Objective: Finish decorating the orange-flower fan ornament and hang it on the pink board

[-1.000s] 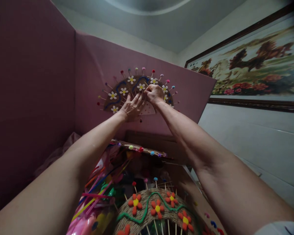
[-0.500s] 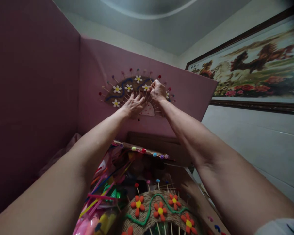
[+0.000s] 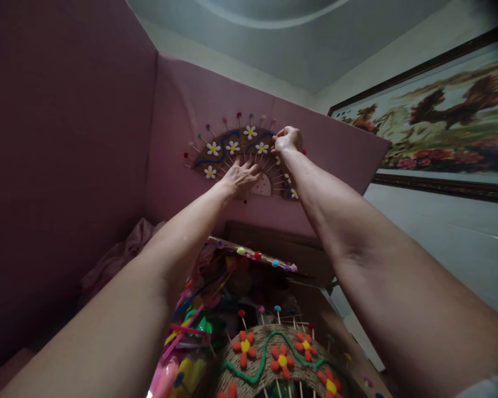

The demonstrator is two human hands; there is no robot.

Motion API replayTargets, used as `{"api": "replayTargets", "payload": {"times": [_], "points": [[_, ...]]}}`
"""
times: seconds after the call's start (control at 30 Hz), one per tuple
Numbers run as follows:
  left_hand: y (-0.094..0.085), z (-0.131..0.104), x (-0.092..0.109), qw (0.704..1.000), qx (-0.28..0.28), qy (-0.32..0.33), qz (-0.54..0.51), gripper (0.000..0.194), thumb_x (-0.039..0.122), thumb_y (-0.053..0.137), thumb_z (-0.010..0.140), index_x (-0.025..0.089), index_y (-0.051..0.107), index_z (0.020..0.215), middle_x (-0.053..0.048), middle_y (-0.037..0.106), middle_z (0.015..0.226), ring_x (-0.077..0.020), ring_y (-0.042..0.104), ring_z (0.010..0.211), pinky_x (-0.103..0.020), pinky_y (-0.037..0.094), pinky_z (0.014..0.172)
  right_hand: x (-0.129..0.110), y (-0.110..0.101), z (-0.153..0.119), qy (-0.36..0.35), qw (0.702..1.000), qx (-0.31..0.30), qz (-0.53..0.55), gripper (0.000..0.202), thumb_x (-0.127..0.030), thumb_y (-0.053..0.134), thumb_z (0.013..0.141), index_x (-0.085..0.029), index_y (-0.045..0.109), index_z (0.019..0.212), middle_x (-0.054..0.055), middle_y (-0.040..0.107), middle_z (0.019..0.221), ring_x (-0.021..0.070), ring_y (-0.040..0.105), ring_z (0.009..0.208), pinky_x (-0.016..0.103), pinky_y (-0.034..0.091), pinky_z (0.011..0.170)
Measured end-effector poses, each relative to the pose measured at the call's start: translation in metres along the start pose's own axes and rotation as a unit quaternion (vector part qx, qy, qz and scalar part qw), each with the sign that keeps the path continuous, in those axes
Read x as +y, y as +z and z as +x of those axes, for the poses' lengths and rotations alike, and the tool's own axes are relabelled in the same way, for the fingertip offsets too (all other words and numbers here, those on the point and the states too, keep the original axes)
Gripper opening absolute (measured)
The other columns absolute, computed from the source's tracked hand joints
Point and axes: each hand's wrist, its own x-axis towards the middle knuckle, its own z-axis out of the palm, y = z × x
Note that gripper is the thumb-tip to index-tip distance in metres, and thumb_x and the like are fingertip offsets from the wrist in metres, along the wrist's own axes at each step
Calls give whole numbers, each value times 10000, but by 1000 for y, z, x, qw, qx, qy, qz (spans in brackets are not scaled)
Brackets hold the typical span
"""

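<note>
A fan-shaped decoration [image 3: 224, 145] with white daisies, a blue wavy line and thin sticks tipped with coloured balls rests against the pink panel. My left hand [image 3: 243, 178] lies on its lower middle, fingers spread over the inner sticks and partly covering the pale half-round centre [image 3: 262, 186]. At the fan's upper right edge, my right hand [image 3: 288, 141] is closed in a pinch; what its fingertips hold is too small to make out. Below, nearer to me, stands a second fan [image 3: 262, 362], wrapped in twine with orange flowers and a green wavy line.
The pink panel [image 3: 336, 149] stands behind the fan, and a dark pink surface [image 3: 66, 138] rises at left. Colourful strips and bags [image 3: 191, 331] crowd the lower left. A stick strip with coloured balls [image 3: 257, 256] lies below my hands. A framed horse picture [image 3: 440, 121] hangs at right.
My right hand has moved right along the fan's upper edge, away from the daisy it was beside. My left hand stays on the fan. The whole view has shifted slightly.
</note>
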Motion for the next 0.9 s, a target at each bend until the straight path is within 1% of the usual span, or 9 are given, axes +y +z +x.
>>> {"api": "replayTargets", "payload": {"times": [0.13,0.2,0.27,0.33,0.4,0.5,0.7,0.8,0.9], "points": [[3,7,6,993,48,-91,-54,408,434,588,791,231,626,1143,-118,487,1337,-313,477,1182,-497,342,988,3,0,-1,-5,1000,-10,12,129,-266,622,795,-199,560,705,-17,552,562,185,620,579,306,459,589],[3,16,8,983,92,-141,-73,283,397,537,844,226,678,1019,-115,497,1332,-309,494,1161,-476,393,928,4,0,-3,-9,1000,-12,15,121,-249,633,783,-201,561,699,-22,548,543,189,626,587,308,464,598],[3,27,8,965,140,-201,-97,271,311,443,903,223,676,1012,-116,557,1269,-293,509,1141,-448,424,880,5,0,-5,-3,1000,-13,17,110,-243,633,781,-205,563,705,-23,554,541,188,629,586,309,469,602],[2,39,5,937,178,-270,-131,309,254,377,927,219,646,1075,-113,632,1145,-266,550,1071,-415,439,854,6,-1,-6,13,1000,-15,20,94,-248,621,792,-209,567,724,-24,561,546,184,631,575,308,473,600],[1,50,1,917,190,-312,-161,293,248,422,907,224,629,1112,-102,666,1068,-260,570,1018,-395,448,832,8,-2,-7,30,999,-25,24,77,-252,607,801,-210,574,745,-24,568,557,176,629,560,305,475,594],[0,63,-5,921,182,-303,-161,263,233,468,871,265,670,1037,-74,675,1051,-268,551,1050,-396,442,839,12,-5,-9,32,999,-31,24,72,-253,610,792,-203,587,745,-20,582,598,163,628,576,292,475,597],[-4,75,-2,927,166,-296,-161,295,289,439,870,254,726,931,-73,668,1027,-276,517,1100,-410,415,893,14,-11,-14,-38,999,-23,12,181,-308,584,810,-179,587,682,3,579,659,164,605,678,304,460,642],[-5,80,3,913,168,-324,-181,315,341,436,864,249,730,930,-76,662,1054,-281,515,1105,-411,413,908,14,-21,-20,-45,998,-34,1,194,-314,577,813,-179,584,674,14,578,653,170,591,679,313,450,646],[-6,86,5,888,162,-374,-212,255,347,495,831,270,718,929,-45,659,1104,-262,517,1113,-364,422,902,20,-44,-33,-65,997,-39,-27,151,-314,615,792,-187,595,712,21,608,712,168,590,704,297,438,657]]}}
